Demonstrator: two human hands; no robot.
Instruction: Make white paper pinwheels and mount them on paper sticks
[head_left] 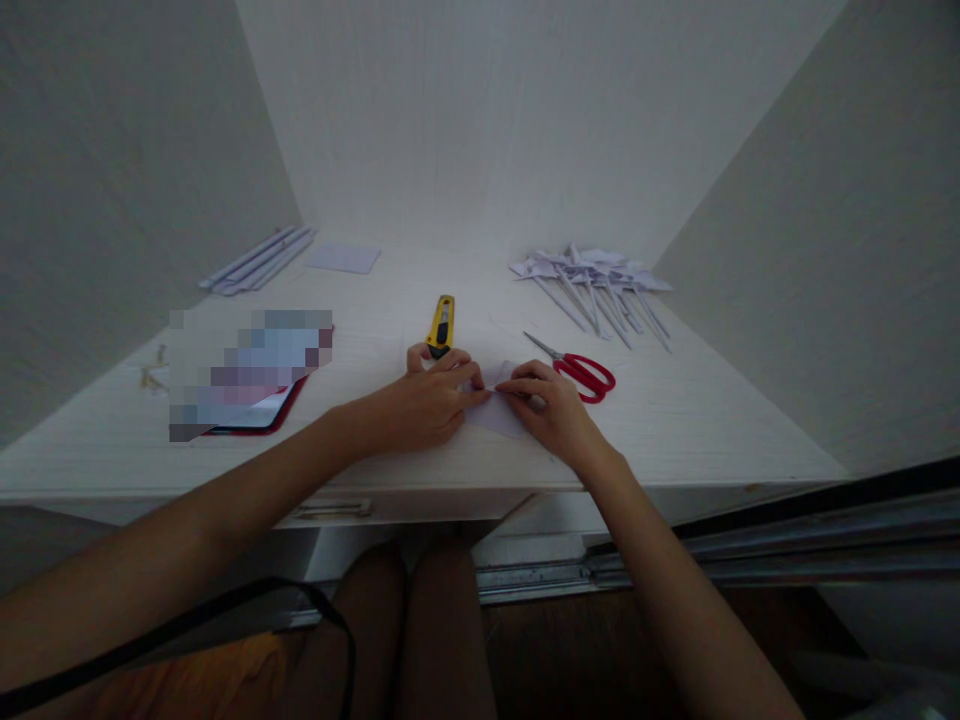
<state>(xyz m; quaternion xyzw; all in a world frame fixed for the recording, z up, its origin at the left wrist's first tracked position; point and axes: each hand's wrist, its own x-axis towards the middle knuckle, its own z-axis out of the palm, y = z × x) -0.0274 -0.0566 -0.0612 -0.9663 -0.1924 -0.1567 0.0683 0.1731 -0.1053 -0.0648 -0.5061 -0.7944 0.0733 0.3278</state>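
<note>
A small piece of white paper [495,415] lies on the white desk between my hands. My left hand [431,405] pinches its left side, fingers bent over the sheet. From the other side, the fingertips of my right hand [546,405] close on the paper near its middle. Both hands partly hide it, so its exact folds cannot be made out. Just beyond my left fingers rests a yellow utility knife [442,322], its lower end close to them. Scissors with red handles [589,377] lie beside my right hand, blades pointing away to the left.
Several paper pinwheel-like shapes on thin sticks [592,280] are heaped at the back right. Rolled paper strips [259,260] and a flat paper square [345,258] lie at the back left. A red-edged tablet [281,410], partly blurred out, is on the left. Walls enclose the desk [705,430].
</note>
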